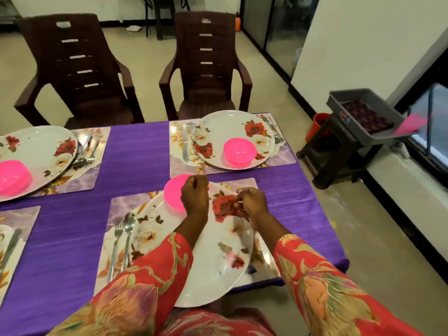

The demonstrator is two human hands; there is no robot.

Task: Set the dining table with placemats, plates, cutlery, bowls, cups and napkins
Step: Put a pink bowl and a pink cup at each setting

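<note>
A white rose-patterned plate point(213, 270) lies on the near placemat point(121, 202) on the purple tablecloth. A pink bowl point(173, 192) sits at the plate's far edge. My left hand point(195, 197) is over the bowl's right side, fingers curled and pinching at its far rim. My right hand point(252, 202) hovers over the plate's red rose with curled fingers, and I see nothing in it. A fork point(115, 243) and spoon point(128, 229) lie left of the plate.
The far setting has a plate point(232, 124), a pink bowl point(238, 150), a knife point(185, 141) and cutlery on the right. At the left is another plate point(36, 151) with a bowl point(13, 175). Two brown chairs point(208, 69) stand behind. A grey tray point(358, 112) sits on a stool to the right.
</note>
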